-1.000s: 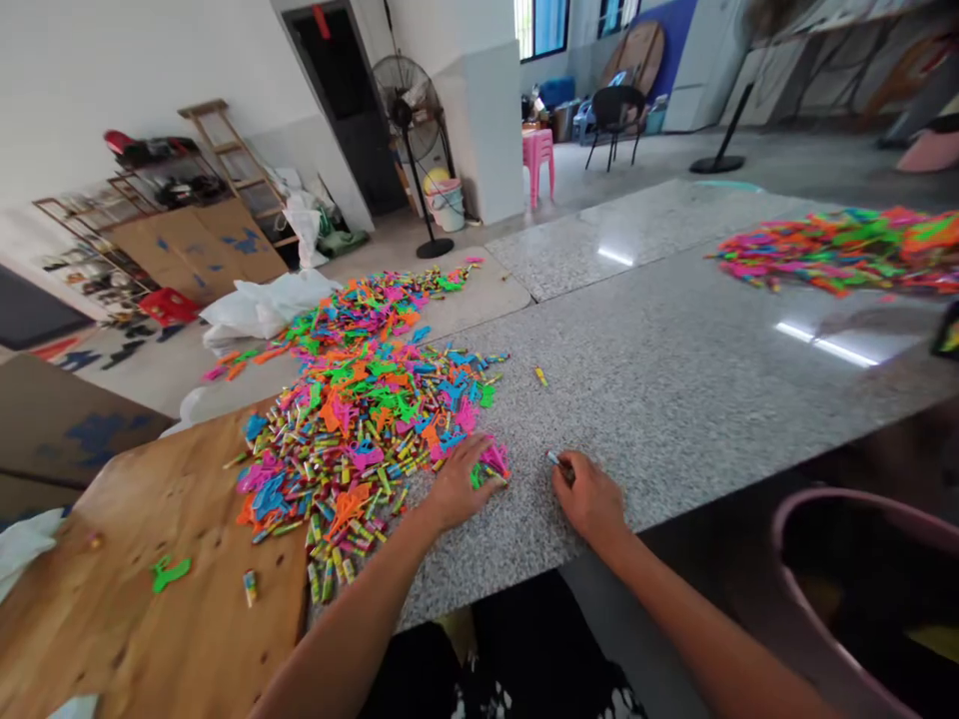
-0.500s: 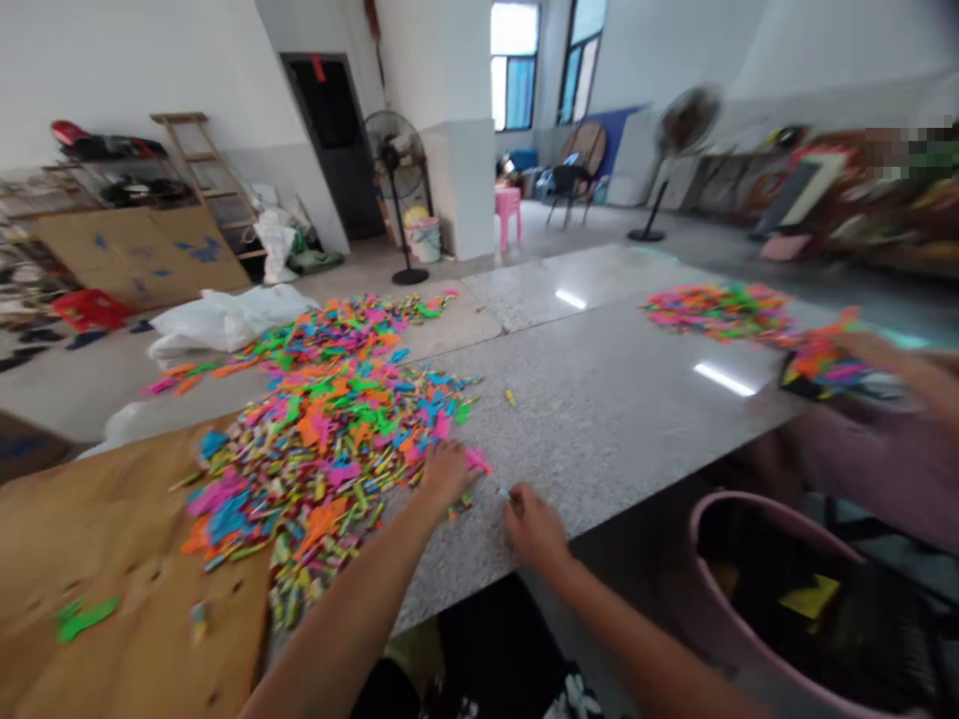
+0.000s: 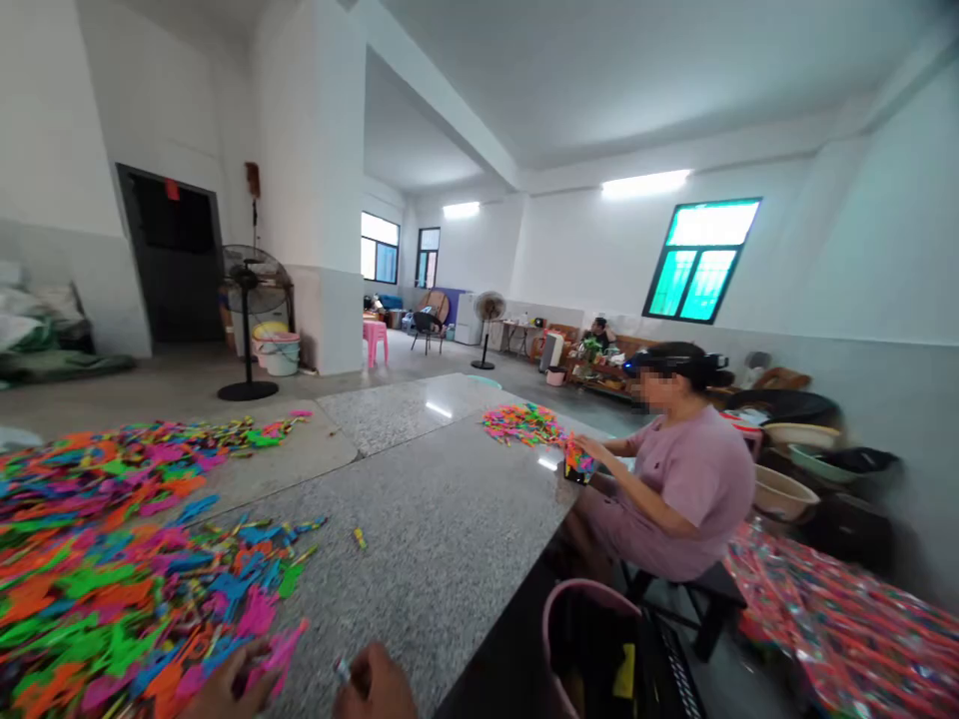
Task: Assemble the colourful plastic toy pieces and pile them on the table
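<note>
At the bottom edge my left hand (image 3: 234,683) is closed on a flat pink plastic piece (image 3: 283,654), whose pointed end sticks out past my fingers. To its right my right hand (image 3: 377,683) pinches a small whitish-blue tube (image 3: 343,669) between thumb and finger, over the grey speckled table (image 3: 420,539). Beside my left hand spreads a pile of bright plastic pieces (image 3: 105,589) in orange, green, blue and pink, mixed with small striped tubes. One yellow tube (image 3: 360,538) lies apart on the table. Both wrists are cut off by the frame.
A co-worker in pink (image 3: 696,469) sits at the table's right edge, hands at a smaller heap of coloured pieces (image 3: 524,424). A pink-rimmed tub (image 3: 550,619) stands below the edge at right. Standing fans (image 3: 247,320) and red shiny bundles (image 3: 846,619) are on the floor.
My view has swung up and to the right, so the co-worker and far wall now show and my hands sit at the bottom edge. Both hands keep their small pieces.
</note>
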Action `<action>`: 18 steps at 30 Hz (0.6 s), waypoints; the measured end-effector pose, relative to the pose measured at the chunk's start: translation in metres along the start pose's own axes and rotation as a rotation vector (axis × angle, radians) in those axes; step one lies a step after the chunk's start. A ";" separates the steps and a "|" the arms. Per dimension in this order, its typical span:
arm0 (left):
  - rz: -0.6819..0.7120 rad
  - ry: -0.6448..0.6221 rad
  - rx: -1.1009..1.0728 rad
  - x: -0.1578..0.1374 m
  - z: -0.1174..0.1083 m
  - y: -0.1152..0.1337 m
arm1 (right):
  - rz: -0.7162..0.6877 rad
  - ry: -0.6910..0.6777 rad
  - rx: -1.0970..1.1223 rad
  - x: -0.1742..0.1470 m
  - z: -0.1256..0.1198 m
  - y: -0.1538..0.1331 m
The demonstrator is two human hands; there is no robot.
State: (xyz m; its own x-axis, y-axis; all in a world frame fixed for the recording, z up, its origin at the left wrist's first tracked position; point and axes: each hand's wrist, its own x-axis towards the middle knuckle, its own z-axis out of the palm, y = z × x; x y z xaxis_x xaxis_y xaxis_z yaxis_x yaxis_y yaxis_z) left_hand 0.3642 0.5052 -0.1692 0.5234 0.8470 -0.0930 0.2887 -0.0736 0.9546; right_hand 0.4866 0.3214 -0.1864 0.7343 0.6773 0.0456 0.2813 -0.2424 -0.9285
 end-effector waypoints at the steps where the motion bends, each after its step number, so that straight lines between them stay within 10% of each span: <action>1: -0.111 0.023 -0.160 -0.017 -0.005 0.009 | 0.009 -0.033 0.066 -0.006 -0.005 -0.012; 7: -0.209 -0.060 -0.831 -0.090 -0.016 0.058 | 0.020 -0.209 0.441 -0.015 -0.019 -0.061; 18: -0.138 -0.012 -0.884 -0.125 -0.027 0.051 | -0.053 -0.467 0.511 -0.035 0.014 -0.086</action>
State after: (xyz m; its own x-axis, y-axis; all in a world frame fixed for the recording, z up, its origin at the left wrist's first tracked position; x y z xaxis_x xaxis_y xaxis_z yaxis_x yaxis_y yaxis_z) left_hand 0.2922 0.4094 -0.1009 0.5394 0.8124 -0.2213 -0.3707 0.4651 0.8039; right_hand 0.4286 0.3281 -0.1135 0.3524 0.9351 0.0383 -0.1009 0.0786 -0.9918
